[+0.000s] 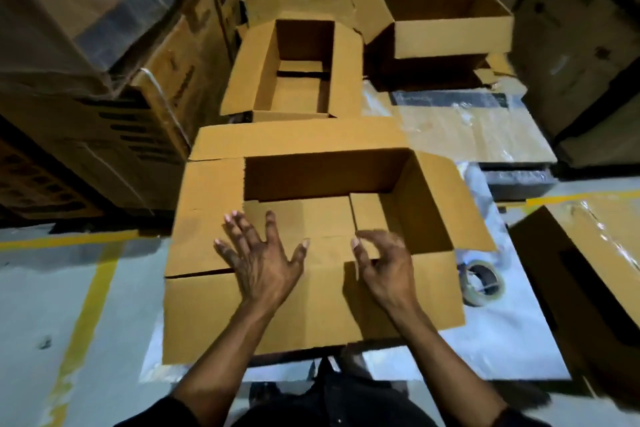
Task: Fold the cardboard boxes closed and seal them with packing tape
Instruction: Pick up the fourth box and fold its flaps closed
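In the lower middle of the frame an open cardboard box (311, 229) sits on the floor (52, 288), its four top flaps spread outward and its inner bottom flaps showing. The left hand (258, 262) lies flat over the near edge of the box, left of centre, its grip spread wide with straight fingers, the fingertips reaching over the inner bottom flap. The right hand (382, 263) is just beside it to the right, its grip curled with thumb and fingers drawn toward each other at the near edge of a small inner flap (369, 215); whether it actually pinches the cardboard cannot be told. The near flap (311, 315) hangs toward the person, below both wrists. A roll of packing tape (481, 282) lies on the floor at the right of the box, near its lower right corner and apart from both hands. Above the first box, in the upper middle of the frame, stands a second open box (294, 80) with its side flaps raised, and to the upper right a third open box (450, 21) stands on flattened cardboard. Plastic-wrapped flat packs (467, 121) lie at the right centre, and a further carton (581, 270) fills the right edge. Large stacked cartons (104, 80) fill the upper left. Yellow lines (93, 288) mark the grey floor at the lower left.
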### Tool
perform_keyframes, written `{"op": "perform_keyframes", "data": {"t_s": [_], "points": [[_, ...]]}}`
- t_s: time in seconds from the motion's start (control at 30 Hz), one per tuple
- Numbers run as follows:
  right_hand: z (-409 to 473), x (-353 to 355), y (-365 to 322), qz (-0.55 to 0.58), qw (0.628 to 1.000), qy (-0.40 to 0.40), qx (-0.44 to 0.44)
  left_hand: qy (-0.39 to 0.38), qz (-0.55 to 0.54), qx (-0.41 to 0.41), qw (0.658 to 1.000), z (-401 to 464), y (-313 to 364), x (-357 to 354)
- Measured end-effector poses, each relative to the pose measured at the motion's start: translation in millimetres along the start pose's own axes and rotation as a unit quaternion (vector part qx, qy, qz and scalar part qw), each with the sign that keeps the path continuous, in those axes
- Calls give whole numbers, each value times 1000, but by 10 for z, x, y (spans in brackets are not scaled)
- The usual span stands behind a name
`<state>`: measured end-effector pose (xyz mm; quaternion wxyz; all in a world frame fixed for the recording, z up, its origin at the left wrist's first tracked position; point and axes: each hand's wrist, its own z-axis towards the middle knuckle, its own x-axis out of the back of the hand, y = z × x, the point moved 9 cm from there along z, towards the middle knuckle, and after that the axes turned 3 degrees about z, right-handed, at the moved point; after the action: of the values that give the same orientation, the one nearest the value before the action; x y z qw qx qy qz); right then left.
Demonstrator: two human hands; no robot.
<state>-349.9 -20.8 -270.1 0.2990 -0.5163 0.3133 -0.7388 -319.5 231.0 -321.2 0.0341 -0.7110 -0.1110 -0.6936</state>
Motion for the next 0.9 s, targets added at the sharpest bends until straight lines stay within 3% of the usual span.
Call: {"op": "perform_keyframes", "data": {"t_s": [0.07,0.13,0.23,0.33,0.43,0.5,0.57,0.63,0.7,0.77,0.83,0.9], "points": [[67,492,396,-32,990,124,-53,-1,9,1,1000,18,11,-21],[64,790,975,-24,962,186,-200,-3,12,7,1000,23,1,-28],[-77,867,1578,126,868,201,-437,-3,5,7,1000,7,8,-37],[-75,900,1591,227,817,244,-471,-25,-4,11,1000,18,9,-38],[-102,930,1398,245,846,266,-392,-64,-30,13,997,33,-2,-25],[-149,997,1147,187,902,231,-314,-82,-57,8,995,36,-14,13],[-103,1061,831,93,968,161,-170,-94,-78,7,993,25,-28,78],[-111,931,522,-45,998,40,8,-96,-83,5,992,13,-25,150],[-258,560,422,-190,967,-143,89,-91,-77,2,993,9,-21,180],[-448,259,482,-309,897,-299,106,-99,-75,3,992,0,-25,154],[-548,155,546,-381,843,-358,126,-114,-74,3,991,-5,-32,93],[-543,128,556,-421,819,-359,150,-122,-68,-1,990,-10,-48,49]]}}
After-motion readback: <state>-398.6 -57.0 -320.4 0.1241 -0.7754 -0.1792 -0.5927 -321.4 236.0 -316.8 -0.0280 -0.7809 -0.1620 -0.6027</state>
